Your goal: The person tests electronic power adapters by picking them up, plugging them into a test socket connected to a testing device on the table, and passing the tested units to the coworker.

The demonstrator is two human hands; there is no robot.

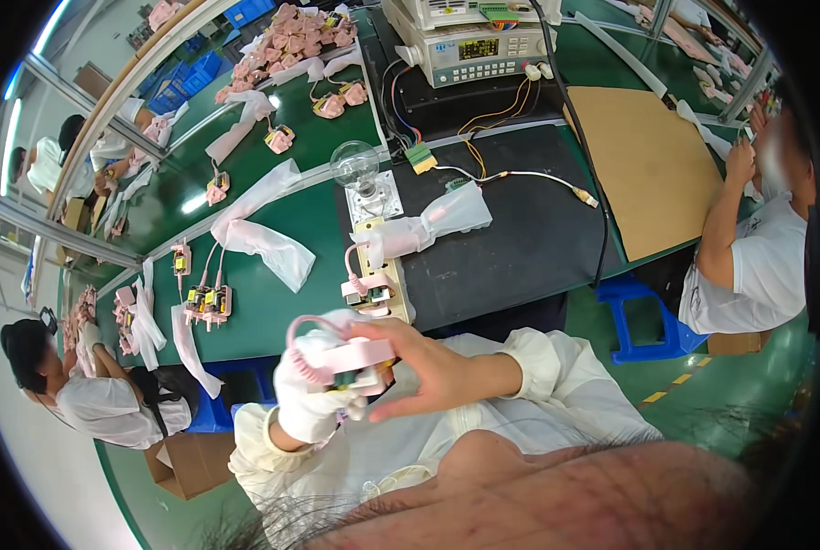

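Note:
My left hand [307, 394], in a white glove, is closed around a pink power adapter [364, 355] whose casing is partly open, with parts of a circuit board showing. A coiled pink cord loops up from it over the glove. My bare right hand [442, 371] comes in from the right, its fingers on the adapter's top and the thumb below. Just beyond my hands, a second open pink adapter [367, 291] sits on a cream socket strip [393, 275]. Its cord runs into a translucent white wrap [428, 227] lying across the strip.
A glass bulb [355, 167] stands behind the strip. Several wrapped adapters [210, 302] lie left, with a pink pile [286, 46] farther back. A bench instrument [478, 50], loose wires, a black cable [602, 215] and a cardboard sheet [648, 174] are beyond. Co-workers sit on both sides.

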